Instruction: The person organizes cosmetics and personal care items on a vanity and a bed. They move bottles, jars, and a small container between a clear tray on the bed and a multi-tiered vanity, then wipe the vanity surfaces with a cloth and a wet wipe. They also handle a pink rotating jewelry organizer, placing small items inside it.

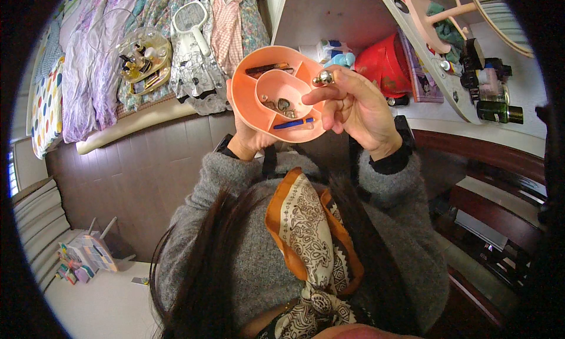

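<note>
My left hand [248,133] supports an orange divided plastic tray [245,94] from below and along its left side; most of those fingers are hidden under it. Between the thumb and fingers of my right hand [359,105] is a small shiny metal piece with rounded ends [325,77], raised over the tray's right rim. In the tray's central compartment lie a dark heart-shaped trinket [283,104] and several tiny metal bits. A blue pen-like stick [293,123] rests in the front compartment. Dark slim sticks [266,68] lie in the back one.
At the left, a bed [132,113] holds clothes, a white electric fly swatter [194,25] and a clear cosmetics box [145,60] with its lid up. To the right, a white desk [468,96] carries bottles and a round mirror stand [428,25]. A red bag [385,65] stands beyond my right hand.
</note>
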Demonstrator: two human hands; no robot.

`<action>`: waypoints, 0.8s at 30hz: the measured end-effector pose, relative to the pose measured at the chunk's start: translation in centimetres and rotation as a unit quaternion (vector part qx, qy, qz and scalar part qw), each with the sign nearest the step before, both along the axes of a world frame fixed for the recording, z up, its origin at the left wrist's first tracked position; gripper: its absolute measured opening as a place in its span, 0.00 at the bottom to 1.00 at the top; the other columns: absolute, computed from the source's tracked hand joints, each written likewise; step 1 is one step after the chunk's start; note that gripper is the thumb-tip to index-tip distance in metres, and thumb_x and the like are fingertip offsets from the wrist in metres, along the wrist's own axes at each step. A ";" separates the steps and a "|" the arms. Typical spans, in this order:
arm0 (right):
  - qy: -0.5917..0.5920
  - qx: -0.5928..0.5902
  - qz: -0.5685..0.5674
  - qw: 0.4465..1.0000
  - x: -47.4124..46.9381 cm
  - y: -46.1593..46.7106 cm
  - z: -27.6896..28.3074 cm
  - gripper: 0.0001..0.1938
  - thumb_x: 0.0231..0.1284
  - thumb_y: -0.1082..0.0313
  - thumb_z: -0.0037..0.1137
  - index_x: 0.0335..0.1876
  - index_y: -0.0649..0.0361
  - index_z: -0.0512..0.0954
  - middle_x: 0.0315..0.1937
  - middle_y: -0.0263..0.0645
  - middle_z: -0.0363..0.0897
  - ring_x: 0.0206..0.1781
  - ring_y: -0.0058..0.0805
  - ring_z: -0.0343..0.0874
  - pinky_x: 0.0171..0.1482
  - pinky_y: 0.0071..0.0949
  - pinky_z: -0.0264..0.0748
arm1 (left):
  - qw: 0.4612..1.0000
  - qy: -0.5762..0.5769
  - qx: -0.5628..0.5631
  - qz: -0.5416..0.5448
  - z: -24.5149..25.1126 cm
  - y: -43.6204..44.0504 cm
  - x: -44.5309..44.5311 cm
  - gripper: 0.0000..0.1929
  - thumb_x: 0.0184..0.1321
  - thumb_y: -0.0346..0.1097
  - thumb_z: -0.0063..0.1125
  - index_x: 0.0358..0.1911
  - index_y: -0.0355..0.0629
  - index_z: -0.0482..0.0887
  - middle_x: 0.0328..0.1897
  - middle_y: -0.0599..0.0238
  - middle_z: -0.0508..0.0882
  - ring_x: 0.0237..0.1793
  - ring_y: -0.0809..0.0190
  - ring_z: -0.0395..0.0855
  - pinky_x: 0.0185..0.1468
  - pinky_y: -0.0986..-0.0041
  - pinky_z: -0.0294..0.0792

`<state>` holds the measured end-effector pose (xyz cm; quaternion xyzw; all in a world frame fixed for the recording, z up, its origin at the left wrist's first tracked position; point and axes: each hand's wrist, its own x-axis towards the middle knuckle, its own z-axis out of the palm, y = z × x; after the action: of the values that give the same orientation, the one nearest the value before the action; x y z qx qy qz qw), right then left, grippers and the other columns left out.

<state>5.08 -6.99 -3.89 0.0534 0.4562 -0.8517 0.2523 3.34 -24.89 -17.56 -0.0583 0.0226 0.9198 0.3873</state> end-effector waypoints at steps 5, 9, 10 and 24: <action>0.042 -0.031 0.006 0.999 0.0 0.0 -0.2 0.13 0.65 0.65 0.45 0.49 0.63 0.71 0.40 0.44 0.79 0.26 0.22 0.79 0.24 0.16 0.73 | 1.000 0.009 -0.020 0.011 -0.1 0.1 0.1 0.44 0.54 0.71 0.41 0.63 0.38 0.62 0.60 0.43 0.69 0.54 0.37 0.73 0.58 0.42 0.67; 0.067 -0.005 -0.011 0.998 0.1 -0.3 -0.3 0.12 0.61 0.70 0.48 0.49 0.63 0.71 0.37 0.37 0.74 0.24 0.18 0.74 0.24 0.15 0.73 | 0.999 0.012 -0.029 0.008 0.1 0.0 0.1 0.48 0.51 0.77 0.38 0.63 0.40 0.61 0.61 0.44 0.69 0.58 0.40 0.71 0.59 0.44 0.68; 0.072 0.014 -0.018 0.997 0.3 -0.4 -0.3 0.11 0.61 0.71 0.49 0.48 0.64 0.71 0.37 0.37 0.73 0.24 0.17 0.73 0.24 0.14 0.73 | 0.999 0.002 -0.035 0.017 0.2 0.0 0.2 0.46 0.52 0.74 0.39 0.62 0.39 0.63 0.58 0.43 0.70 0.56 0.40 0.72 0.58 0.45 0.68; 0.148 0.094 -0.038 0.984 0.9 -0.6 -0.1 0.10 0.57 0.77 0.56 0.45 0.63 0.72 0.33 0.34 0.75 0.27 0.13 0.75 0.25 0.12 0.73 | 0.993 0.061 -0.095 0.019 0.8 0.3 0.7 0.37 0.57 0.64 0.46 0.57 0.34 0.68 0.44 0.42 0.78 0.45 0.42 0.78 0.50 0.55 0.73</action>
<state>6.01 -7.61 -3.99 -0.0320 0.5643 -0.8125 0.1432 4.03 -24.63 -16.74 -0.0392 0.1328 0.9224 0.3607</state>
